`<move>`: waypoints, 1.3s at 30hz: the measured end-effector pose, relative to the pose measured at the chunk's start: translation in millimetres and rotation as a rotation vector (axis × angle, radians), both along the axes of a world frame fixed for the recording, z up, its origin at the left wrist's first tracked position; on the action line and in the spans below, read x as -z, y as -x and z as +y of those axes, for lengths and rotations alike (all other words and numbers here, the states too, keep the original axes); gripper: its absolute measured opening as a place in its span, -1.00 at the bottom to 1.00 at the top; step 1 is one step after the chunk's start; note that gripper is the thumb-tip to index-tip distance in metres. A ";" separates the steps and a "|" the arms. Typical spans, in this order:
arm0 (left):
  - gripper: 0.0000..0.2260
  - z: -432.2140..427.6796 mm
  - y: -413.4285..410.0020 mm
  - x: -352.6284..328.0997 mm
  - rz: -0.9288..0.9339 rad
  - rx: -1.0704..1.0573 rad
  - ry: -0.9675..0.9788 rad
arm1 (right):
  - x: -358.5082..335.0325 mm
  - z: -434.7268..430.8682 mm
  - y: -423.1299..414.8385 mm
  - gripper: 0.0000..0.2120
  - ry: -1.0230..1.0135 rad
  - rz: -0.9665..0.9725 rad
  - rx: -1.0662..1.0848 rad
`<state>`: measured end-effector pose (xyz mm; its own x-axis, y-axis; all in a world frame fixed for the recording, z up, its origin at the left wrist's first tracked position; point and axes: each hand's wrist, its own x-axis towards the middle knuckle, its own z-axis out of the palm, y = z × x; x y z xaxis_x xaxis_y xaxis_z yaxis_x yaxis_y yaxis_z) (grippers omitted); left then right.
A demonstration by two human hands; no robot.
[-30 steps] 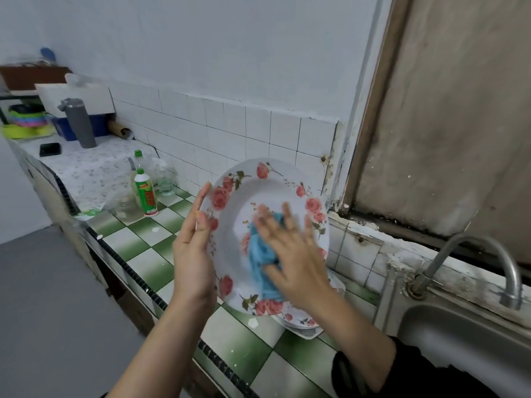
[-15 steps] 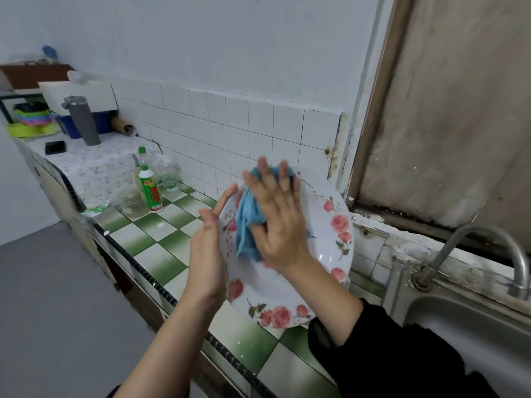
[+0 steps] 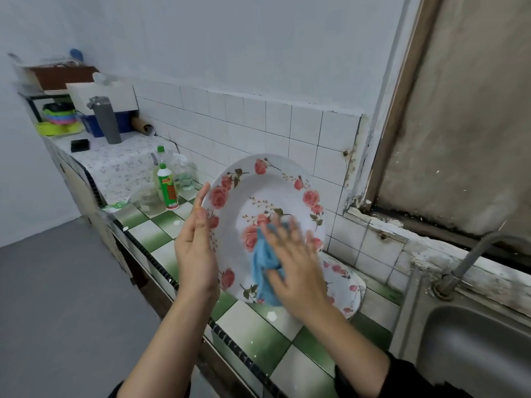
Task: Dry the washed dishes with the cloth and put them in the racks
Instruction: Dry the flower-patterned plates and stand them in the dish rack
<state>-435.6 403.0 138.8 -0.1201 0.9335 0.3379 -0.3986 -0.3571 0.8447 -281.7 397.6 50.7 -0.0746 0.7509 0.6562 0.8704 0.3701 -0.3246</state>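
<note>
A large white plate (image 3: 258,193) with pink roses stands nearly upright above the counter, facing me. My left hand (image 3: 195,248) steadies its left rim, fingers straight along the edge. My right hand (image 3: 293,262) presses a blue cloth (image 3: 265,265) flat against the plate's inner face, fingers spread; the hand is motion-blurred. Behind and below lie more rose-patterned plates (image 3: 344,285) stacked on the green-and-white tiled counter (image 3: 253,337). No rack shows clearly nearby.
A steel sink (image 3: 474,346) with a tap (image 3: 471,254) sits at the right. Dish-soap bottles (image 3: 166,185) and a glass jar (image 3: 148,198) stand at the left on the counter. Further back are a grey flask (image 3: 105,119), coloured bowls (image 3: 60,119) and a shelf.
My right hand with the cloth has wiped from the plate's upper left down to its lower middle. The plate has tilted back so its whole upper rim shows.
</note>
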 end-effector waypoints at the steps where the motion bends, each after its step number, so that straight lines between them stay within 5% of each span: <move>1: -0.69 0.0 1.6 0.0 0.012 0.008 -0.004 | 1.3 3.7 -13.0 -0.38 0.008 0.074 0.083; 6: -0.74 -6.1 -6.6 1.3 0.151 0.075 -0.044 | -44.3 36.8 -52.2 -0.39 -0.183 0.410 0.252; 10: -0.73 -9.0 -28.2 -1.5 0.241 0.135 -0.098 | -82.4 42.7 -8.0 -0.39 -0.226 0.533 0.079; 15: -0.72 -1.3 -28.2 -4.6 0.069 0.037 -0.032 | -41.7 9.9 34.5 -0.43 0.016 0.296 -0.340; 19: -0.74 3.0 -11.1 -6.6 0.063 -0.084 -0.019 | -3.0 14.0 -24.7 -0.41 0.153 -0.031 -0.078; 25: -0.77 -0.4 -29.4 -5.6 0.160 0.029 -0.025 | -59.0 49.0 -63.4 -0.42 -0.141 0.335 0.189; 29: -0.75 -9.7 -55.3 -10.2 0.143 0.095 -0.073 | -85.5 35.2 -3.0 -0.41 -0.201 0.457 -0.103; 34: -0.70 1.3 -47.3 -20.8 -0.033 0.116 0.010 | -56.3 0.4 4.4 -0.41 0.024 0.188 -0.322; 39: -0.72 6.5 -42.0 -21.4 0.014 0.081 -0.033 | -26.9 15.1 -60.2 -0.31 -0.006 -0.127 0.100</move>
